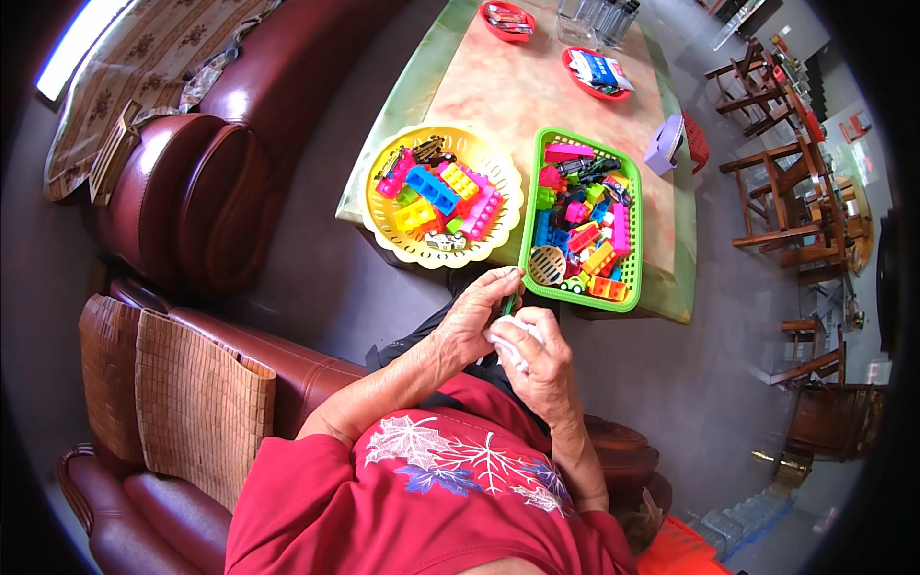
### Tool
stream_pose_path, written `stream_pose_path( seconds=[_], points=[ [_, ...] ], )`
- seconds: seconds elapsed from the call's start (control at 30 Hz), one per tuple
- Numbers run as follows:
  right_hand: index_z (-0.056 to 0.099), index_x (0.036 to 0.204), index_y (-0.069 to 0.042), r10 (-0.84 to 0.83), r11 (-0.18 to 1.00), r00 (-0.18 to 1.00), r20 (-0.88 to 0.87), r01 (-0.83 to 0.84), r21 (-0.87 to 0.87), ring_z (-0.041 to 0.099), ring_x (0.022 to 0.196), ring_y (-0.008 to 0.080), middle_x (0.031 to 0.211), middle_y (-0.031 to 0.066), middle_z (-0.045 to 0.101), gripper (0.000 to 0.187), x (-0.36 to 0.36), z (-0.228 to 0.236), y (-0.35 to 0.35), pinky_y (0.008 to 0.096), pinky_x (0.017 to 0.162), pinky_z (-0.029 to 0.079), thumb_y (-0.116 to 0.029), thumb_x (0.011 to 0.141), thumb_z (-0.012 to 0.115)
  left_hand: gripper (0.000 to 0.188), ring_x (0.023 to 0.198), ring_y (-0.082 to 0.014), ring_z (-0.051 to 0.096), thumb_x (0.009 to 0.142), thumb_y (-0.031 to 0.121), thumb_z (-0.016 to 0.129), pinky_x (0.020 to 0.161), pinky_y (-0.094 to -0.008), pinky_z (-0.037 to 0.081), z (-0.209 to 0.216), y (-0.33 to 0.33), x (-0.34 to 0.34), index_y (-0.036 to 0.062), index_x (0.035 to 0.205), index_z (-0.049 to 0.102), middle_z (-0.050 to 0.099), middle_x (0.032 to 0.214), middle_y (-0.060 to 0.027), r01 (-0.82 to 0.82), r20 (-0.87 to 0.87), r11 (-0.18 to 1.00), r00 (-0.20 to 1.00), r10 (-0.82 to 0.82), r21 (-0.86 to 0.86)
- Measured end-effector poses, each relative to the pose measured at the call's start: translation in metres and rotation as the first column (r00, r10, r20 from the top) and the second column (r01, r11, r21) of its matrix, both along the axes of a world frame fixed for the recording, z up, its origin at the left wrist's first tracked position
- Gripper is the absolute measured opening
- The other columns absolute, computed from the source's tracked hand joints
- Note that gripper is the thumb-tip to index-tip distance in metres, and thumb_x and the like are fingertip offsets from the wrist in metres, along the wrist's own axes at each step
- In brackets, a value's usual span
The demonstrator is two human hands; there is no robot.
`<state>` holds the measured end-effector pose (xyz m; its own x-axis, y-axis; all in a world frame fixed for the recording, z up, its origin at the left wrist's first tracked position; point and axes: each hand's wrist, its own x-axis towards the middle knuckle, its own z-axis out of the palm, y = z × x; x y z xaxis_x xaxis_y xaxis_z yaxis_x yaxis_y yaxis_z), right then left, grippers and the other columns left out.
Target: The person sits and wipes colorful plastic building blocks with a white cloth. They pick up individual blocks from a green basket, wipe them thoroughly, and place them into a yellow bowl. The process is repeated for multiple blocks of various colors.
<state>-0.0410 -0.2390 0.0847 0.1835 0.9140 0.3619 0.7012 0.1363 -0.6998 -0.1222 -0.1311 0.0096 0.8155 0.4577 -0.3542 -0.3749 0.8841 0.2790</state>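
Note:
In front of my lap, my left hand [476,311] pinches a small, dark green piece [509,304] whose kind I cannot make out. My right hand [539,366] is closed round a crumpled white cloth [517,337], pressed up against that piece. Just beyond my hands stands a green plastic basket [530,216] full of colourful building blocks and toy cars. Left of it, a yellow scalloped basket [511,203] holds more blocks [433,190] and several toy cars, among them a white one [445,241] at its near side.
Both baskets stand on a marble-look table [498,81]. Farther back are two red bowls [506,34] with packets, clear glassware [585,21] and a purple container [662,149]. A dark red leather sofa [216,340] is on my left; wooden chairs [781,192] stand at right.

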Motion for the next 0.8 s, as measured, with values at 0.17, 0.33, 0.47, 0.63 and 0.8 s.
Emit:
stream_pose_path(
  seconds=[0.17,0.33,0.47,0.63,0.8],
  points=[
    [0.066,0.100,-0.006,-0.111,0.994,0.987,-0.116,0.111,-0.002,0.061,0.085,0.0239,0.097,0.0103,0.055,0.033,0.004,-0.007,0.003,0.0332,0.069,0.052,0.008,0.070,0.070,0.021,0.086,-0.0131,0.059,0.088,0.019,0.066,0.078,-0.0312,0.050,0.009,-0.005,0.003,0.0089,0.106,0.062,0.062,0.093,-0.0006,-0.009,0.062,0.999,0.998,0.012,-0.042],
    [0.062,0.102,-0.001,-0.252,0.965,0.947,-0.198,0.263,0.027,0.062,0.083,0.0198,0.096,0.0097,0.057,0.025,0.021,-0.021,0.017,0.0304,0.068,0.052,0.005,0.079,0.067,0.019,0.093,-0.0143,0.061,0.090,0.024,0.064,0.085,-0.0343,0.049,0.011,-0.008,0.007,0.0108,0.104,0.063,0.065,0.097,-0.0005,-0.001,0.087,0.996,0.996,0.008,-0.087],
    [0.063,0.102,-0.003,-0.193,0.978,0.964,-0.185,0.205,0.047,0.062,0.084,0.0208,0.096,0.0100,0.058,0.028,0.002,-0.019,0.013,0.0315,0.069,0.052,0.006,0.076,0.069,0.025,0.087,-0.0166,0.058,0.093,0.027,0.058,0.082,-0.0338,0.049,-0.001,-0.001,0.006,0.0071,0.107,0.061,0.062,0.093,-0.0036,-0.026,0.123,0.991,0.992,0.042,-0.134],
    [0.067,0.098,-0.008,-0.044,0.999,0.996,-0.081,0.043,-0.013,0.062,0.085,0.0240,0.096,0.0092,0.056,0.032,-0.006,-0.014,-0.002,0.0340,0.070,0.051,0.007,0.070,0.072,0.030,0.083,-0.0144,0.056,0.096,0.032,0.053,0.077,-0.0292,0.050,0.002,0.000,-0.001,0.0057,0.110,0.060,0.061,0.091,-0.0025,0.033,0.048,0.985,0.999,-0.026,-0.170],
    [0.066,0.099,-0.006,-0.052,0.998,0.977,-0.209,0.041,-0.056,0.063,0.083,0.0205,0.097,0.0087,0.057,0.029,0.014,0.000,-0.004,0.0316,0.067,0.052,0.007,0.074,0.069,0.038,0.081,-0.0130,0.057,0.098,0.037,0.047,0.077,-0.0304,0.048,-0.003,-0.008,0.003,0.0075,0.118,0.061,0.063,0.090,-0.0019,0.037,0.040,0.973,0.999,-0.028,-0.228]
  ],
)
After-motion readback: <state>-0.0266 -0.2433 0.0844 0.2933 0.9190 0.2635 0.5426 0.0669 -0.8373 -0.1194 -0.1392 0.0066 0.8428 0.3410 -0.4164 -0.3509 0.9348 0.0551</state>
